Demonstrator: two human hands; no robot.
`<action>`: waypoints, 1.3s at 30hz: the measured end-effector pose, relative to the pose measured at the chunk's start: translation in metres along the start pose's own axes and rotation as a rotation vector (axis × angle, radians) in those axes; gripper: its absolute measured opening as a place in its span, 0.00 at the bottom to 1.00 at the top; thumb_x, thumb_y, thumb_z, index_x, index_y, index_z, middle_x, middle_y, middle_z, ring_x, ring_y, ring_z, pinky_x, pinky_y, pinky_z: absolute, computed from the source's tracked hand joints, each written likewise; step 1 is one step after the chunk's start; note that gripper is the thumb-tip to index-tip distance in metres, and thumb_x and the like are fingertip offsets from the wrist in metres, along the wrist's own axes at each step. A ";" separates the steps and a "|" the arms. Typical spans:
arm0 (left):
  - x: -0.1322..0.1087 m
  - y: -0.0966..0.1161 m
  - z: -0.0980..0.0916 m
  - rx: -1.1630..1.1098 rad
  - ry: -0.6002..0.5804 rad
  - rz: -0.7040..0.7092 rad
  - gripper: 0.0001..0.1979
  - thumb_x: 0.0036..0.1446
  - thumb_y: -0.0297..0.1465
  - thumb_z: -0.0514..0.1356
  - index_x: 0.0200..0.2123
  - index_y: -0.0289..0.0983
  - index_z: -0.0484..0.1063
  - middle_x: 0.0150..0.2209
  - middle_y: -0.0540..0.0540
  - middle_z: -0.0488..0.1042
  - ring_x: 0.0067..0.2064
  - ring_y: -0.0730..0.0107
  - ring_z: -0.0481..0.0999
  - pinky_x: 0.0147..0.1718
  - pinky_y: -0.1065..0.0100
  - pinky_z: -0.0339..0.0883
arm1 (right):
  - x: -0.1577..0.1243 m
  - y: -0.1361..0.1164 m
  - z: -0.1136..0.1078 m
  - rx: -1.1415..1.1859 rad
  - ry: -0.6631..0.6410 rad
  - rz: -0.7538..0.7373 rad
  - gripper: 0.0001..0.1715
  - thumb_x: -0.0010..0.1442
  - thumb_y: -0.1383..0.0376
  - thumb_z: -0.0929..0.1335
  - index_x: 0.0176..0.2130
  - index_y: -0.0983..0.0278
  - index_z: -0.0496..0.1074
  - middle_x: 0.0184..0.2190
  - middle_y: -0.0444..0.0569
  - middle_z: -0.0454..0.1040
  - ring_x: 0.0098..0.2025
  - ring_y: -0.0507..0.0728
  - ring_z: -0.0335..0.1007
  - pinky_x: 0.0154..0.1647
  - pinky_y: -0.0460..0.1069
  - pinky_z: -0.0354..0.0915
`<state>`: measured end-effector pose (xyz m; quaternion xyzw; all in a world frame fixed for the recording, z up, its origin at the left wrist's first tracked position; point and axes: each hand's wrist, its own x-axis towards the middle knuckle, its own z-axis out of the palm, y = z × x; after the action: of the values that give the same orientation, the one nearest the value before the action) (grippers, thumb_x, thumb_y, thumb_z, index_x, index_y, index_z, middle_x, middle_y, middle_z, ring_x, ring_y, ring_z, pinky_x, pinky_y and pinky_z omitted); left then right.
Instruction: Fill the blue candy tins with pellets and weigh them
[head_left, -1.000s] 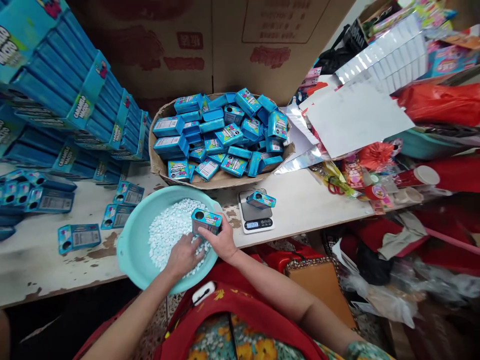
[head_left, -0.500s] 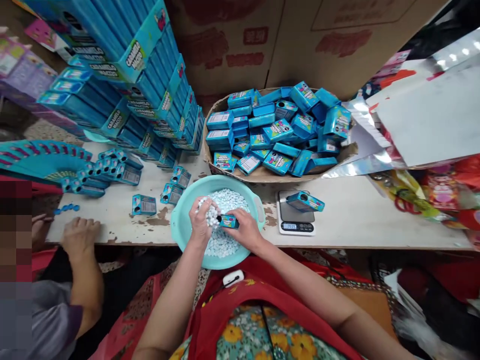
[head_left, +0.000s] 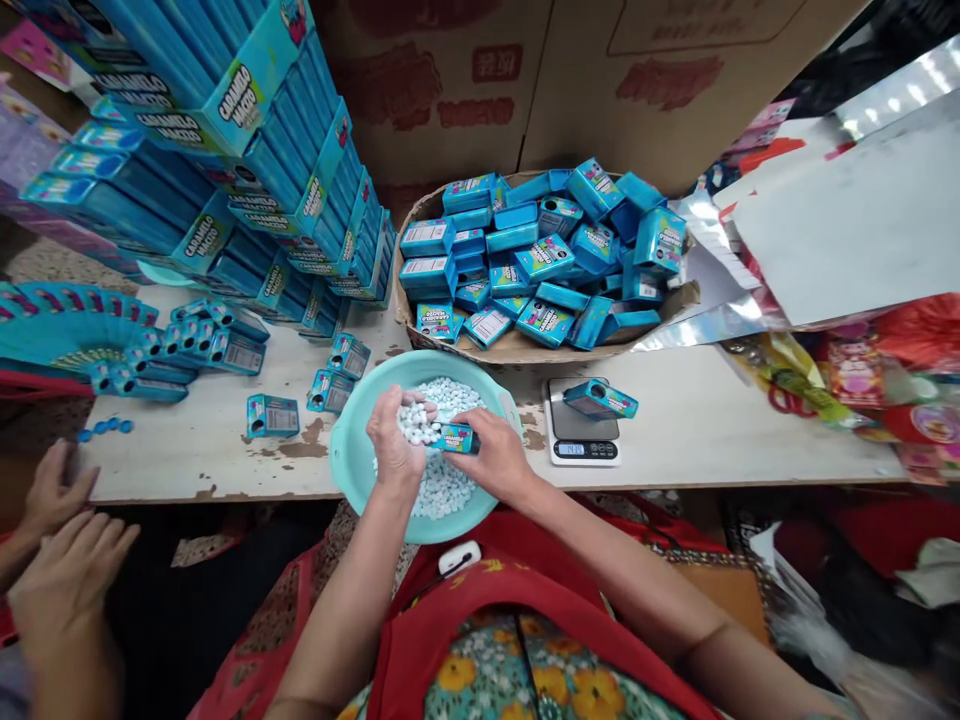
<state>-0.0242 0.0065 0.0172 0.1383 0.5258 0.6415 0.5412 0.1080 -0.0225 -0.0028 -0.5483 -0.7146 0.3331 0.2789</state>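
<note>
Over a teal basin of small white candies, my left hand is cupped round a handful of the white candies. Close beside it, my right hand grips a small blue candy box, lying on its side with its end toward the left hand. Both hands hang just above the candy heap in the basin.
A small scale with a blue box on it stands right of the basin. Behind is a cardboard tray heaped with blue boxes, and stacked blue cartons at left. Another person's hands rest at the table's left edge.
My left hand left the basin with a handful of candies and came up to the box. The box was turned onto its side. The view shifted left; another person's hands came into sight.
</note>
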 end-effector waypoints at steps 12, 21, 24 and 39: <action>0.000 -0.005 0.010 0.091 -0.022 0.142 0.10 0.50 0.36 0.62 0.27 0.36 0.66 0.23 0.53 0.68 0.25 0.73 0.72 0.26 0.70 0.65 | 0.000 -0.005 -0.008 0.094 0.047 -0.003 0.18 0.49 0.63 0.73 0.42 0.60 0.70 0.38 0.48 0.74 0.43 0.60 0.69 0.43 0.53 0.62; -0.001 -0.008 0.011 0.169 -0.018 0.201 0.10 0.51 0.36 0.62 0.29 0.35 0.67 0.22 0.53 0.69 0.25 0.73 0.72 0.31 0.69 0.67 | 0.002 -0.003 -0.007 0.099 0.056 0.010 0.17 0.49 0.66 0.72 0.41 0.61 0.70 0.38 0.48 0.74 0.43 0.59 0.69 0.43 0.52 0.62; 0.000 -0.010 0.010 0.186 -0.037 0.177 0.09 0.50 0.34 0.63 0.29 0.35 0.67 0.23 0.52 0.70 0.25 0.73 0.72 0.30 0.70 0.66 | 0.004 -0.002 -0.004 0.104 0.046 0.038 0.16 0.48 0.67 0.72 0.40 0.61 0.71 0.37 0.48 0.73 0.41 0.59 0.70 0.42 0.51 0.63; 0.010 -0.013 -0.023 0.306 -0.042 0.227 0.11 0.55 0.39 0.56 0.34 0.37 0.66 0.27 0.50 0.71 0.29 0.69 0.74 0.33 0.65 0.70 | 0.005 0.008 0.001 0.304 0.065 0.062 0.17 0.48 0.68 0.72 0.40 0.61 0.71 0.36 0.46 0.72 0.41 0.57 0.69 0.43 0.51 0.65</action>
<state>-0.0383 0.0007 -0.0064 0.2907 0.5870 0.6078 0.4488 0.1110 -0.0162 -0.0096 -0.5320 -0.6294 0.4278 0.3712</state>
